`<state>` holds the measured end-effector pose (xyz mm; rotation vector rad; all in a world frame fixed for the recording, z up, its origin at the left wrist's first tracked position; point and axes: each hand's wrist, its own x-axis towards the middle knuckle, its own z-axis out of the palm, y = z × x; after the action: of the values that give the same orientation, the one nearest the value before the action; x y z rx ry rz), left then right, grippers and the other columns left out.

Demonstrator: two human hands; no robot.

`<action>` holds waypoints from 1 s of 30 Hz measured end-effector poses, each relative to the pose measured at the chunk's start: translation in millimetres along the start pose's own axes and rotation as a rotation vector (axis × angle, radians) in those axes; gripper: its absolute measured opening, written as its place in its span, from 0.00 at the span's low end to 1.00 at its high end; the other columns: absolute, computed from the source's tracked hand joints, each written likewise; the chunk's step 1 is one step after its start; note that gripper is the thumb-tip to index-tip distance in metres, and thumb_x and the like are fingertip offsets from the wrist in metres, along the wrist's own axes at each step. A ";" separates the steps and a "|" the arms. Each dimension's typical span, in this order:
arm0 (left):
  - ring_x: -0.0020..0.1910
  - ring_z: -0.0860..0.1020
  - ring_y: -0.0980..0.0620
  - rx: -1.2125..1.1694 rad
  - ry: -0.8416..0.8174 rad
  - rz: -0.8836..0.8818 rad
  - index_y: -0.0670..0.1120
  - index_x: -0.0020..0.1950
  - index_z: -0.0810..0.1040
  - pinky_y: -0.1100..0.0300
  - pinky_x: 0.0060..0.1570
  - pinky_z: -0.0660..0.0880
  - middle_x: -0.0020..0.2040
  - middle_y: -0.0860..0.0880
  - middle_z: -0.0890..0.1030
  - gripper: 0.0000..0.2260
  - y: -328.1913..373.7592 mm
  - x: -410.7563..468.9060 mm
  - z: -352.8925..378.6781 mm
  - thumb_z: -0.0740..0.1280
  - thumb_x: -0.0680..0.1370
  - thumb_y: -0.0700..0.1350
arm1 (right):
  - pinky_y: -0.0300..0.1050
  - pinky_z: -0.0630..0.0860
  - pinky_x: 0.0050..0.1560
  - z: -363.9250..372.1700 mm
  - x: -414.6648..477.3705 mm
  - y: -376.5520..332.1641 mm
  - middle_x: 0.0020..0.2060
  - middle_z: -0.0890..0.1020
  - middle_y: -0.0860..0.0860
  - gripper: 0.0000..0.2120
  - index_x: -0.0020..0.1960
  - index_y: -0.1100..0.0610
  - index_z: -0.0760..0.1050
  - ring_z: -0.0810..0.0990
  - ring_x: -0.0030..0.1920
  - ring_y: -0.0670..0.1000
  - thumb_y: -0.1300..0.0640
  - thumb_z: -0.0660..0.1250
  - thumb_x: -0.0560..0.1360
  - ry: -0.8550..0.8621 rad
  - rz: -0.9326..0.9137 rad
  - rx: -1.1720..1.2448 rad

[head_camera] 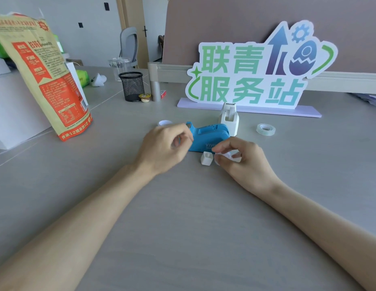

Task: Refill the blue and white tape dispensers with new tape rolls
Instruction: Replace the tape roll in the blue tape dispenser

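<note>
The blue tape dispenser (208,135) lies on the grey desk in front of me, with the white tape dispenser (229,118) standing just behind it. My right hand (243,162) holds a clear tape roll (229,155) at the blue dispenser's right end. My left hand (164,148) hovers at the dispenser's left end with fingers curled; whether it pinches anything is hidden. A small white spool core (206,158) sits on the desk between my hands. A second clear tape roll (265,129) lies to the right. A white ring (164,122) lies behind my left hand.
A standing sign (256,74) on a lilac base blocks the back of the desk. A black mesh pen cup (131,86) and a small yellow tub (144,97) sit back left. A tall printed paper bag (42,76) stands at the left.
</note>
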<state>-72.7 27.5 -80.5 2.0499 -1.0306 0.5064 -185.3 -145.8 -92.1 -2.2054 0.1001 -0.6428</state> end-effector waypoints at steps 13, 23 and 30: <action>0.61 0.70 0.42 0.389 -0.164 -0.247 0.44 0.61 0.73 0.49 0.57 0.70 0.63 0.46 0.75 0.14 -44.1 9.7 9.5 0.63 0.75 0.43 | 0.57 0.74 0.55 4.8 -5.9 -3.4 0.51 0.83 0.47 0.13 0.55 0.52 0.81 0.76 0.55 0.54 0.57 0.66 0.72 -0.097 -0.210 -0.251; 0.51 0.77 0.47 0.260 -0.015 -0.280 0.47 0.55 0.77 0.56 0.47 0.72 0.50 0.50 0.81 0.09 -41.4 9.5 2.4 0.68 0.76 0.47 | 0.51 0.75 0.51 3.9 -5.4 -1.9 0.41 0.83 0.48 0.04 0.46 0.54 0.81 0.77 0.48 0.53 0.61 0.69 0.73 -0.095 -0.270 -0.233; 0.37 0.76 0.55 -0.670 0.222 -0.429 0.50 0.47 0.73 0.60 0.32 0.75 0.42 0.50 0.80 0.06 7.7 24.5 -16.8 0.68 0.77 0.40 | 0.36 0.73 0.47 3.6 -8.4 -6.0 0.43 0.82 0.46 0.06 0.50 0.55 0.80 0.77 0.45 0.46 0.61 0.70 0.73 0.041 -0.299 -0.127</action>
<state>-64.4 25.5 -51.0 1.5025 -0.5034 0.1264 -191.7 -137.0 -93.1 -2.3517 -0.1756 -0.8666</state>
